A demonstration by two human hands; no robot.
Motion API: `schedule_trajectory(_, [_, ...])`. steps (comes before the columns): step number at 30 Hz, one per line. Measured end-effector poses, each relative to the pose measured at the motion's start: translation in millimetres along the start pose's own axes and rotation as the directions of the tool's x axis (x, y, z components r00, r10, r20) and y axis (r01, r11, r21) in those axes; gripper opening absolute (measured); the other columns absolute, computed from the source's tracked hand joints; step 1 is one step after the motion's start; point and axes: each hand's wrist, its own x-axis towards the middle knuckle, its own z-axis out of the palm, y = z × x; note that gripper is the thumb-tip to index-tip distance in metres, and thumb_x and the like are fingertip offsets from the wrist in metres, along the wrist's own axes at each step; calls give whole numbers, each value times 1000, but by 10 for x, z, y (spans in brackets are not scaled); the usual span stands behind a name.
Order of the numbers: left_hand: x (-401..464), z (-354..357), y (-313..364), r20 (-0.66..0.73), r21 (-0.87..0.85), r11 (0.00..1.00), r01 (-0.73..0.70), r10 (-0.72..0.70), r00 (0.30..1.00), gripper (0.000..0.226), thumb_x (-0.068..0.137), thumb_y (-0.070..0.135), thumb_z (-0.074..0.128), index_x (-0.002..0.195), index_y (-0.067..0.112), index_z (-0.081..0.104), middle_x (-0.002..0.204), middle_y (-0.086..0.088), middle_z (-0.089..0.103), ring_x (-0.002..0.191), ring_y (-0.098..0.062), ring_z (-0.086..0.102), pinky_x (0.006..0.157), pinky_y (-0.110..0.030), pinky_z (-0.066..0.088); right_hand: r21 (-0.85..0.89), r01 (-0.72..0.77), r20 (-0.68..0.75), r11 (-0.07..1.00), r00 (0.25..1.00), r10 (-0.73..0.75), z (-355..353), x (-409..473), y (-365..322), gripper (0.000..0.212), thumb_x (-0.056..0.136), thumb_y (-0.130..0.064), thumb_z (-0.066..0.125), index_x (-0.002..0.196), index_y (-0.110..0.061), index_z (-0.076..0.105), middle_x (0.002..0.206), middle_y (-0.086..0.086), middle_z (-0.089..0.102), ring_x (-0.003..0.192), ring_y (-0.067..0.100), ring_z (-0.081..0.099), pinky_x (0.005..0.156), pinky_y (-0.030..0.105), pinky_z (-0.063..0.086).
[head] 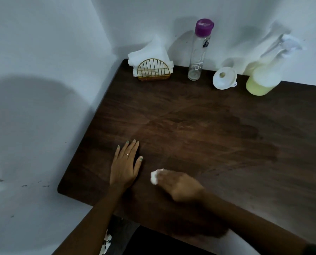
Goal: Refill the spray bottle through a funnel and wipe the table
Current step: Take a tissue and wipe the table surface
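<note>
My left hand [125,163] lies flat on the dark wooden table [217,140], fingers straight. Just to its right, my right hand [181,185] grips a crumpled white tissue [155,176] and presses it on the tabletop; the hand is blurred. At the back right, against the wall, stands the spray bottle [263,78] with pale yellow liquid and a white trigger head. A white funnel [224,78] lies on the table to its left. A tall clear bottle [199,52] with a purple cap stands left of the funnel and looks empty.
A gold wire napkin holder [153,70] with white tissues sits in the back left corner. White walls border the table at the back and left. A darker, damp-looking patch spreads across the table's middle.
</note>
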Motion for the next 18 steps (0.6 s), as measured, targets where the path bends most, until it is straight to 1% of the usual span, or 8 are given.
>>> schedule_trajectory(3, [-17,8,38,6,12,1000,11,-12,1000,62,94,48,23,146,15,37,152,-2,38,144,-18,27,120,-38,11,-55,-220,-208,974,957,204,-483,-166,661,41,101,-28,39,141,-24,43,148,-9,37,138,4,29,109,4,-3])
schedule_trajectory(4, [-21,11,55,6,13,1000,16,-16,1000,63,94,49,23,146,16,36,152,-2,38,144,-18,27,119,-38,11,-30,-367,-238,930,906,350,-680,-253,869,41,100,-27,42,140,-27,43,147,-12,37,138,5,30,110,6,3])
schedule_trajectory(6, [-31,26,101,9,13,1000,20,-20,1000,64,94,50,22,147,16,35,153,-2,36,145,-18,25,119,-37,11,25,-644,-324,764,718,616,-1009,-479,1184,41,98,-20,42,138,-27,45,146,-8,42,134,14,40,112,22,23])
schedule_trajectory(9, [-46,62,224,11,-16,999,29,-29,1000,65,93,52,20,148,18,32,155,0,33,146,-16,21,119,-36,8,83,-844,-416,529,453,788,-1169,-695,1368,50,91,-5,40,138,-19,43,145,7,44,120,35,53,98,45,43])
schedule_trajectory(12, [-31,110,385,7,-48,997,54,-54,999,68,92,54,17,149,19,29,156,2,29,147,-15,16,120,-40,5,127,-885,-359,448,380,853,-1050,-540,1144,53,87,-4,43,139,-12,40,145,13,41,115,38,53,93,46,44])
schedule_trajectory(14, [-10,144,502,-8,-72,993,93,-94,996,68,92,54,16,149,20,28,157,3,28,147,-15,14,119,-44,2,130,-852,-303,508,453,838,-832,-410,826,55,90,-8,42,144,-17,34,151,9,34,131,31,43,108,41,33])
schedule_trajectory(16, [-2,166,599,-21,-92,989,119,-121,992,69,91,54,15,149,19,29,157,3,28,148,-15,14,118,-44,0,40,-704,-259,709,678,688,-477,-363,427,51,96,-19,36,147,-21,30,155,3,27,142,16,25,118,29,14])
schedule_trajectory(18, [3,171,661,-30,-102,987,122,-126,992,69,91,53,15,149,18,29,157,2,28,147,-15,15,118,-44,1,-107,-443,-195,890,887,418,-79,-343,-5,50,96,-26,25,143,-12,40,150,9,38,140,17,30,120,35,8])
